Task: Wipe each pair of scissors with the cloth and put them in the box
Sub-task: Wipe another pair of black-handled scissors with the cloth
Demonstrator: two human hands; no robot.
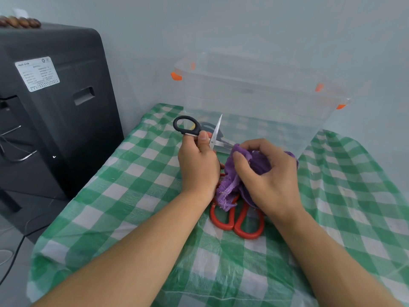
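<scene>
Gripping the black scissors (200,131) in our left hand (198,166), blades spread, we clamp our right hand (269,176) fingers on the purple cloth (234,185).

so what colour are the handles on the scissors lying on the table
Red handles on the scissors lying on the table, partly under the purple cloth; seen in the head view.

My left hand (198,161) grips the black-handled scissors (200,131) near the pivot, blades spread open, one pointing up. My right hand (269,173) bunches the purple cloth (232,185) around the other blade's tip. Red-handled scissors (241,222) lie on the checkered counter (132,196) beneath the cloth. The clear box (261,96) stands just behind.
</scene>
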